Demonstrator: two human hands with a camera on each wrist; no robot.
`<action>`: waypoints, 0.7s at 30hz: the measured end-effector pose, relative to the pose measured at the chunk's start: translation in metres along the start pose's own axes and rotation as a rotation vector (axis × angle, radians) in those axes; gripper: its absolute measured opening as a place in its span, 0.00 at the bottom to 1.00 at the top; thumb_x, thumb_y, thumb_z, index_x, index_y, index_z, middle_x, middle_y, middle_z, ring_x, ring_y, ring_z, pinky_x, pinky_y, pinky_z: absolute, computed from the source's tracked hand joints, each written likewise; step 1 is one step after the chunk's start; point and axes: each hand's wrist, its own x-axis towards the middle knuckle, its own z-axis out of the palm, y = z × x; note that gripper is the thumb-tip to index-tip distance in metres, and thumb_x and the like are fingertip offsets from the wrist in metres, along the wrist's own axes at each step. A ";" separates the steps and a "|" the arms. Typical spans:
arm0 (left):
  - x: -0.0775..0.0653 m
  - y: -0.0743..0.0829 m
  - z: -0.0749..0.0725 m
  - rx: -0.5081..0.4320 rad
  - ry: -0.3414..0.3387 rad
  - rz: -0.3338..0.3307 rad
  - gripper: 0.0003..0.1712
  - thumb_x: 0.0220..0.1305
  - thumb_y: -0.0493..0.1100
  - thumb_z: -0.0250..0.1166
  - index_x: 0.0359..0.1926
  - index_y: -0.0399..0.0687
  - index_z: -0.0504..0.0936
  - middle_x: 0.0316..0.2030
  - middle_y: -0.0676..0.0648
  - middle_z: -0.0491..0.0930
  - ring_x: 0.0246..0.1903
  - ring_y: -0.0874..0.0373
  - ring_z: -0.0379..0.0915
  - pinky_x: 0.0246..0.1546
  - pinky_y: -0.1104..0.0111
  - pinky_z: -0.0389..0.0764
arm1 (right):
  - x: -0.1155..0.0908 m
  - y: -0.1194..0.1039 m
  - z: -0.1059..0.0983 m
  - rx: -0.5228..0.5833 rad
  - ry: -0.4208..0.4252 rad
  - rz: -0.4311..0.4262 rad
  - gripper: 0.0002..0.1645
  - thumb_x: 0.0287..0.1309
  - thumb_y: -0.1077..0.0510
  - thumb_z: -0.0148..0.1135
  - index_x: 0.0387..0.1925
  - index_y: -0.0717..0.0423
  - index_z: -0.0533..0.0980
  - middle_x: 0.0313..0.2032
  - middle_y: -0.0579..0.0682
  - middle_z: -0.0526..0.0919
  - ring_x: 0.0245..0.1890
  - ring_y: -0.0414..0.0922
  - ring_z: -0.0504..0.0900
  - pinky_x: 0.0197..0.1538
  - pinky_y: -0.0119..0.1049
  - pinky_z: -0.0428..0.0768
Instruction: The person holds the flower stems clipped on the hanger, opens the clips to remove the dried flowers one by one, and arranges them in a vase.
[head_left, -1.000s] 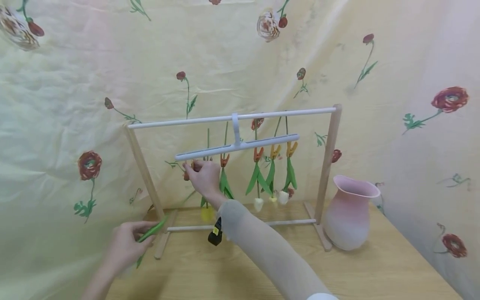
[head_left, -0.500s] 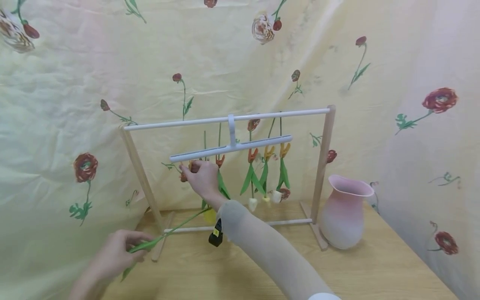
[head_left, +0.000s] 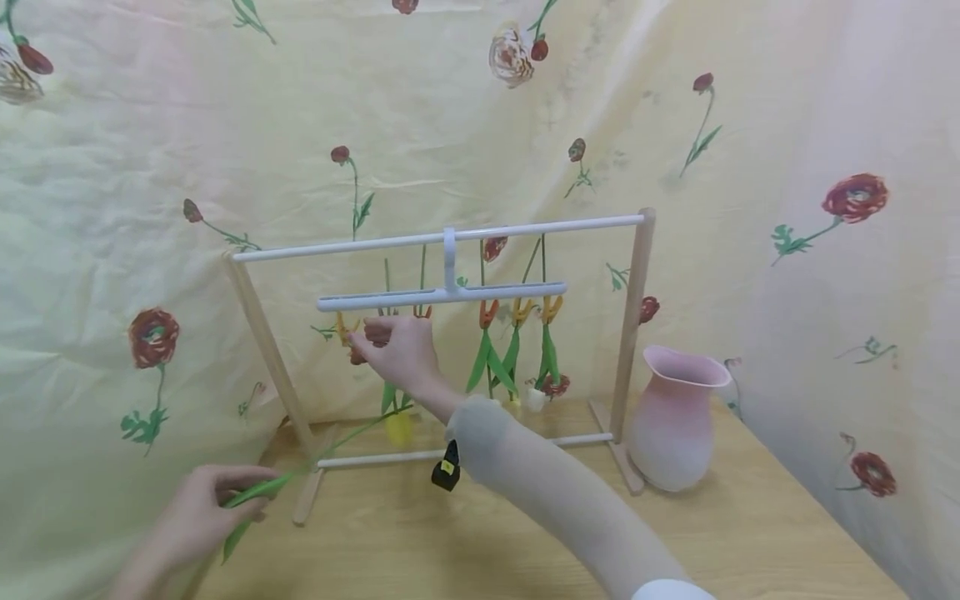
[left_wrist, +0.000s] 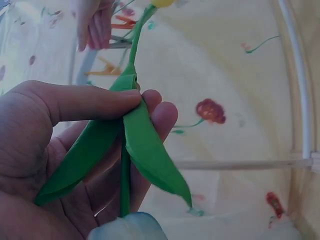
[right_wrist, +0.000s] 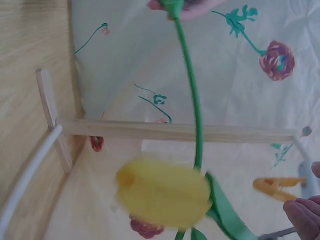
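My left hand [head_left: 198, 512] pinches a green-leaved artificial tulip [left_wrist: 155, 150] between thumb and fingers. Its pale blue-white head shows at the bottom of the left wrist view, and its stem points toward the rack. At the left end of the white hanger [head_left: 390, 300] hangs a yellow-orange clip [right_wrist: 272, 187] with no flower in it. Beside this clip is my right hand [head_left: 405, 350], its fingers fairly straight in the left wrist view; fingertip contact with the clip is unclear. A yellow tulip [right_wrist: 162, 192] hangs head down below my right hand.
Several clips on the hanger hold upside-down tulips, such as a white one [head_left: 536, 400]. The hanger hooks over the rack's white top bar [head_left: 540, 227]. To the right, a pink-and-white vase [head_left: 675, 425] stands on the wooden table [head_left: 720, 533]. Flowered cloth hangs behind.
The hanger has gone from tilted to nearly level, and more of the left-end clip shows beside my right hand. My left hand has turned the tulip so its stem points toward the rack.
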 end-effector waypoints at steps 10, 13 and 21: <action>-0.027 0.018 -0.014 0.205 0.224 -0.086 0.19 0.64 0.34 0.75 0.56 0.39 0.88 0.44 0.43 0.93 0.33 0.74 0.83 0.33 0.74 0.83 | -0.015 -0.012 -0.046 -0.050 -0.047 -0.063 0.16 0.69 0.52 0.72 0.51 0.58 0.88 0.48 0.54 0.93 0.43 0.43 0.94 0.44 0.23 0.87; -0.035 0.029 -0.021 0.279 0.272 -0.123 0.19 0.64 0.34 0.74 0.56 0.38 0.88 0.41 0.42 0.92 0.29 0.72 0.82 0.28 0.74 0.80 | -0.020 -0.014 -0.060 -0.082 -0.048 -0.132 0.16 0.68 0.53 0.73 0.50 0.59 0.89 0.47 0.54 0.93 0.42 0.45 0.95 0.44 0.24 0.87; -0.056 0.040 -0.029 0.434 0.434 -0.135 0.18 0.61 0.39 0.77 0.53 0.44 0.91 0.35 0.40 0.93 0.24 0.66 0.82 0.22 0.77 0.74 | -0.039 -0.012 -0.093 -0.181 -0.041 -0.271 0.15 0.66 0.55 0.74 0.50 0.60 0.89 0.47 0.55 0.93 0.42 0.47 0.95 0.45 0.27 0.88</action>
